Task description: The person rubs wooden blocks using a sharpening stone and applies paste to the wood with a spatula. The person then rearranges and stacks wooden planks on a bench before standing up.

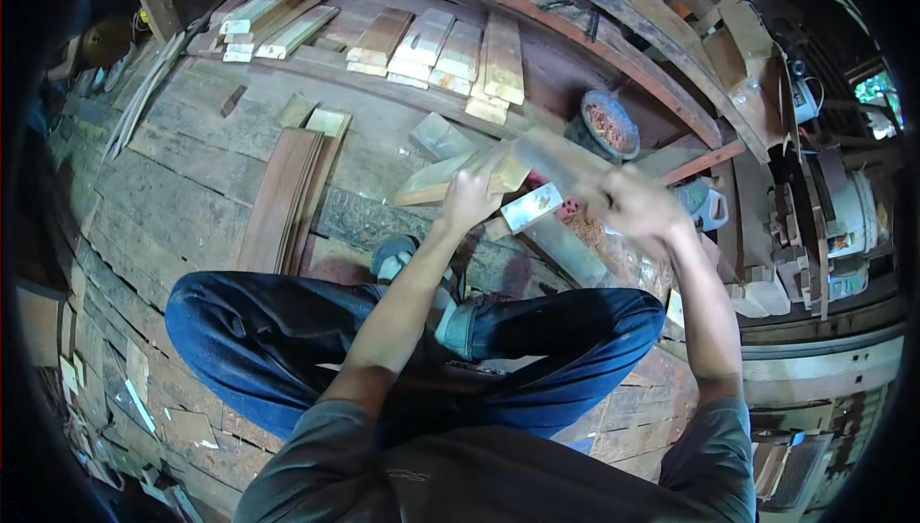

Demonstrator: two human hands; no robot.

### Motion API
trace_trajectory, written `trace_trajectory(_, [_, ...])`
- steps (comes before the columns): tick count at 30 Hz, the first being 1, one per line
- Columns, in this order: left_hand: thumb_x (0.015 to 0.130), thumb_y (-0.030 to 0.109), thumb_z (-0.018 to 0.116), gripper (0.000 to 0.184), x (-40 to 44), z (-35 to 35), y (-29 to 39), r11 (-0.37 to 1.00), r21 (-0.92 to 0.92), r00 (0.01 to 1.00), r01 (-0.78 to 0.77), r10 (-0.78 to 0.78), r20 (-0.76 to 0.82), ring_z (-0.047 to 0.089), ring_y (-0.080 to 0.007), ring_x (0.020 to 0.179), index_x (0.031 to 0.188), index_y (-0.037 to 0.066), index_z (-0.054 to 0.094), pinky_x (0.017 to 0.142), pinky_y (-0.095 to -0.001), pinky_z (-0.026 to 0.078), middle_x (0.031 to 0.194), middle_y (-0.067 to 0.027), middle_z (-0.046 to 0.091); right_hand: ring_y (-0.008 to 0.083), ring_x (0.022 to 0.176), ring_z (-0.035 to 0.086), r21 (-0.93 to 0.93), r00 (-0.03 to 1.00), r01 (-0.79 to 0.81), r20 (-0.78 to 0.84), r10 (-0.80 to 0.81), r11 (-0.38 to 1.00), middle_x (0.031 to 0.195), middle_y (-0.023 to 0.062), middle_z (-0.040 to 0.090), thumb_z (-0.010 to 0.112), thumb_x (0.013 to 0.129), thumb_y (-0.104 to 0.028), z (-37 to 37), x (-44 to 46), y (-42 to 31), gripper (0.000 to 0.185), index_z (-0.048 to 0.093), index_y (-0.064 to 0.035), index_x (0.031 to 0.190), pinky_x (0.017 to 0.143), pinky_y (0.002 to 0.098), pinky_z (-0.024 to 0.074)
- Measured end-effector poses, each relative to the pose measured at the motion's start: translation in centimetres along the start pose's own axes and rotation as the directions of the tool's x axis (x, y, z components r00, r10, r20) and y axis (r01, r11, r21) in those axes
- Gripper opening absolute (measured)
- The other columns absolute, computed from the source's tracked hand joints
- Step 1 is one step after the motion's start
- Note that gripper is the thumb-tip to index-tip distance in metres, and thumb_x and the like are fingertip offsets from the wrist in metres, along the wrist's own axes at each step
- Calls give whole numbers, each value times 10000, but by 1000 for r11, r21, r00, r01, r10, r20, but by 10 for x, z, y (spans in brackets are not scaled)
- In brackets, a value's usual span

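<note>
My left hand (470,199) is closed on a short wooden block (508,174), which it steadies in front of my shins. My right hand (637,202) grips a broad, flat-bladed chopping tool (561,161), smeared by motion. Its blade points left toward the block, and I cannot tell whether the two touch. Just below the block lies a pale cut wood piece (531,208). A longer wooden beam (426,183) reaches left from under my left hand.
Stacked brown planks (278,202) lie to the left. Several sawn boards (422,44) line the back. A bucket of wood chips (610,127) stands behind my right hand, and a plastic jug (711,209) is at the right. Another person (101,30) is at the far left.
</note>
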State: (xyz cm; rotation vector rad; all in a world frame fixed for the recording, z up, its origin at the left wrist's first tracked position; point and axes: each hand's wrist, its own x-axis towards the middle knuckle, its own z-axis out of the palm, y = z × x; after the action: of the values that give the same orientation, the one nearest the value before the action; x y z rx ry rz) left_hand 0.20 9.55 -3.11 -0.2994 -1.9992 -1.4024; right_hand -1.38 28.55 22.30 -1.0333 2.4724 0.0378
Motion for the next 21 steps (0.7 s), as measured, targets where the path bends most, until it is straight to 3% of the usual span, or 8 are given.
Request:
trace_trajectory(2, [661,-51,686,718,4,-4,5,1000,-2,1000,9,-9,3,561,-410,1246,1362,-10,538,1039,-429,490,1347,-257,577,349,861,721,90,964,264,-68,-258,960,948,206,732,614,870,-216,8,-7,-14,601,502,-156,1458,833,418,558])
trace_trajectory(5, [681,-44,668,678,4,-7,14,999,-26,999,32,-31,19,573,-406,1238,1349,-16,554,1044,-433,486,1339,-256,584,327,659,679,236,989,132,-91,-113,963,757,194,679,655,826,-198,-3,7,15,575,563,-106,1385,665,416,535])
trace_trajectory(7, [688,-41,658,662,4,-6,9,999,-29,999,24,-24,24,577,-407,1233,1342,-17,563,1043,-435,486,1337,-257,586,338,736,705,40,995,34,-97,-30,999,858,190,718,674,826,-230,-1,6,14,563,570,-95,1362,705,421,551])
trace_trajectory(9, [690,-32,657,635,0,-6,5,1000,-3,999,-15,15,-29,584,-423,1207,1321,-22,580,1027,-438,494,1307,-264,602,348,787,707,-6,943,308,-127,-306,951,949,193,728,674,823,-211,9,-5,3,599,541,-105,1397,731,411,553])
trace_trajectory(13, [659,-59,653,720,5,-6,0,996,-51,998,70,-70,3,567,-432,1227,1368,-22,538,1049,-446,476,1324,-271,587,338,915,696,208,983,183,-46,-177,961,1037,214,711,681,833,-226,-3,4,12,776,371,-246,1544,869,408,523])
trace_trajectory(14, [646,-72,652,767,4,-5,-4,1000,-21,1000,19,-19,-13,561,-431,1237,1398,-10,514,1054,-447,471,1347,-267,573,333,942,695,140,998,-37,49,30,989,1077,217,706,671,826,-213,-12,5,14,772,381,-264,1539,887,406,521])
trace_trajectory(18, [649,-72,649,741,2,-9,-1,998,33,999,-45,45,-14,571,-439,1210,1378,-12,533,1039,-445,483,1315,-275,589,313,909,721,85,935,353,-56,-349,932,1009,208,729,618,840,-218,9,5,8,641,497,-192,1469,851,400,552])
trace_trajectory(21, [650,-72,646,740,3,-3,-1,996,-41,997,80,-80,7,560,-420,1243,1379,-11,536,1077,-440,458,1327,-271,584,316,956,707,199,996,12,79,-28,980,1056,215,721,632,844,-231,-16,17,25,631,506,-170,1459,905,392,528])
